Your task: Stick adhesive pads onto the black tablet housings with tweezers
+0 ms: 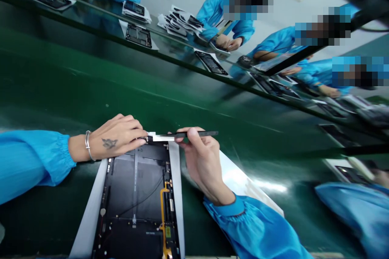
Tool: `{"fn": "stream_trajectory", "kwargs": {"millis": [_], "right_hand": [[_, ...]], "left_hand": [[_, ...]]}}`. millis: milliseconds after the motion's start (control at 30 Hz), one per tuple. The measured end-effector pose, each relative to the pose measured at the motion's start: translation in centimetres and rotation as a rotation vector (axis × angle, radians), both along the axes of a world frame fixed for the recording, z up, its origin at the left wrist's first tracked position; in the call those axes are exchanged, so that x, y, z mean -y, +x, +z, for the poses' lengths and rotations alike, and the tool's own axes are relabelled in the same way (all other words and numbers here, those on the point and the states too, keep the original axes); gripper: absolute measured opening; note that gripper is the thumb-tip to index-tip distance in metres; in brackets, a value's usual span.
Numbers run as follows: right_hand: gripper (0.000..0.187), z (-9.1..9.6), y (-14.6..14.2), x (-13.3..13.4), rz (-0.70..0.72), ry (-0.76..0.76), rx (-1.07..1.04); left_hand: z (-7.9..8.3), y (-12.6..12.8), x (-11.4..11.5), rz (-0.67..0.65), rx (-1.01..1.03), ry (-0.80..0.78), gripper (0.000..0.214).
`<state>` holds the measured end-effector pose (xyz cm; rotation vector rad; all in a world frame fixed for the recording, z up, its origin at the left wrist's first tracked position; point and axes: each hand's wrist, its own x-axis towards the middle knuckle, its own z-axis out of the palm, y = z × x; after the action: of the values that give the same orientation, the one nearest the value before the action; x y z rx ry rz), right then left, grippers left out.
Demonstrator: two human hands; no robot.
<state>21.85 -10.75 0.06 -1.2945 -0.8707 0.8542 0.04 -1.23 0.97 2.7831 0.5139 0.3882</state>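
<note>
Between both hands, white tab sits at top edge of open tablet chassis. Fingers of left hand curled, pressing at tab's end; right hand pinching slim black tweezers, tip at tab. Below hands, chassis lies on white sheet, yellow flex cable inside, all on green counter. Far side, well beyond hands: co-worker's hands near stacked black panels.
</note>
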Motion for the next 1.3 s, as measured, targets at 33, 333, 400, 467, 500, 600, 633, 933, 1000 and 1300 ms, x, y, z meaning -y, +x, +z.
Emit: {"fn": "stream_trajectory", "kwargs": {"millis": [33,333,400,467,500,600,633,933,1000,1300], "right_hand": [[0.03,0.1,-0.2,0.2,-0.013,0.016,0.007],[0.028,-0.1,0.3,1.2,-0.011,0.094,0.281],[0.026,0.1,0.8,1.3,0.05,0.089,0.36],[0.024,0.4,1.0,1.4,0.127,0.071,0.422],[0.023,0.6,1.0,1.4,0.159,0.064,0.449],[0.019,0.9,0.6,1.6,0.22,0.048,0.497],[0.018,0.9,0.4,1.6,0.228,0.044,0.501],[0.028,-0.1,0.5,0.4,-0.02,0.017,0.156],[0.031,-0.4,0.6,-0.1,0.019,-0.078,0.122],[0.037,-0.5,1.1,-1.0,0.1,-0.174,0.017]], "left_hand": [[0.2,0.2,0.3,0.051,0.042,-0.106,0.022],[0.8,1.7,1.4,0.258,0.145,-0.444,0.013],[0.7,1.6,1.3,0.234,0.126,-0.401,0.014],[0.6,1.6,1.4,0.211,0.102,-0.353,0.015],[0.6,1.6,1.4,0.201,0.09,-0.331,0.016],[0.6,1.8,1.6,0.182,0.056,-0.293,0.016],[0.7,1.8,1.7,0.179,0.046,-0.289,0.016],[1.0,0.9,-0.3,0.181,0.189,-0.531,0.029],[0.4,0.6,-0.8,0.111,0.173,-0.39,0.018],[-1.1,0.4,-1.1,-0.018,0.14,-0.248,0.024]]}}
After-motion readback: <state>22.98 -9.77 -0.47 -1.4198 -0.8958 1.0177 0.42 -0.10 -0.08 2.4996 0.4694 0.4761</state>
